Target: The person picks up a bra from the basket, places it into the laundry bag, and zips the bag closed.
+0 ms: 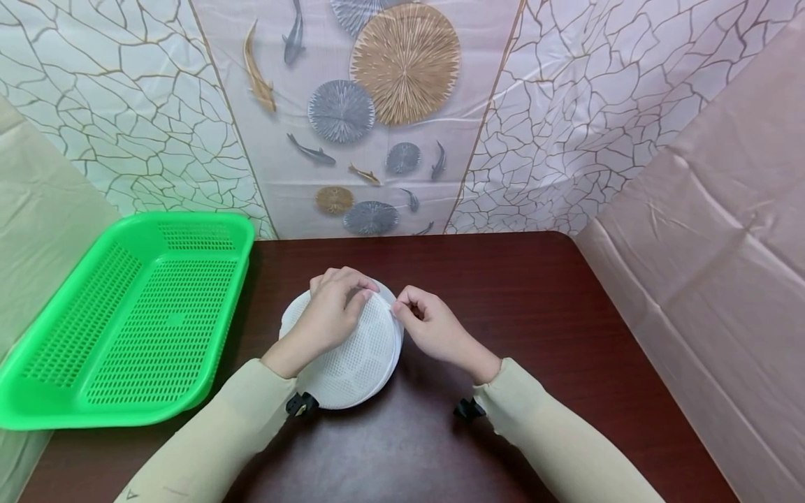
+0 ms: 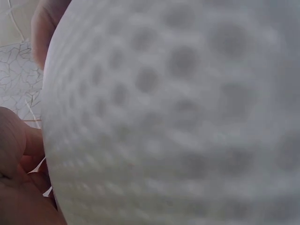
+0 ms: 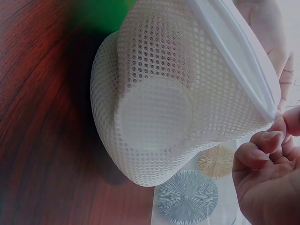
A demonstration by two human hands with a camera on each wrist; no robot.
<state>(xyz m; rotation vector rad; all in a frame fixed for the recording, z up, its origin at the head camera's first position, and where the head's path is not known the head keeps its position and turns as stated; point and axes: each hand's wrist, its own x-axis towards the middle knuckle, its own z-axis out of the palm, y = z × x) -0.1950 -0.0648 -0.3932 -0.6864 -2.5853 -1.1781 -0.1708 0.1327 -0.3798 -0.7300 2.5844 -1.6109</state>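
A white mesh laundry bag [image 1: 352,363], rounded and held on its side, is between the two hands over the dark table. My left hand [image 1: 330,311] lies over its upper part, thumb and fingers gripping near the top edge. At the right edge, my right hand [image 1: 434,327] pinches the end of the zipper band with thumb and curled fingers. In the right wrist view the smooth white zipper band [image 3: 234,56] runs down to those fingertips, and a round pale patch shows through the mesh. Honeycomb mesh [image 2: 154,93] fills most of the left wrist view, blurred by closeness.
On the left of the dark wooden table [image 1: 516,293] stands a large green plastic basket [image 1: 242,293] with slotted walls. A patterned curtain [image 1: 402,188] hangs behind the table, and plain pale cloth [image 1: 711,230] borders the right side.
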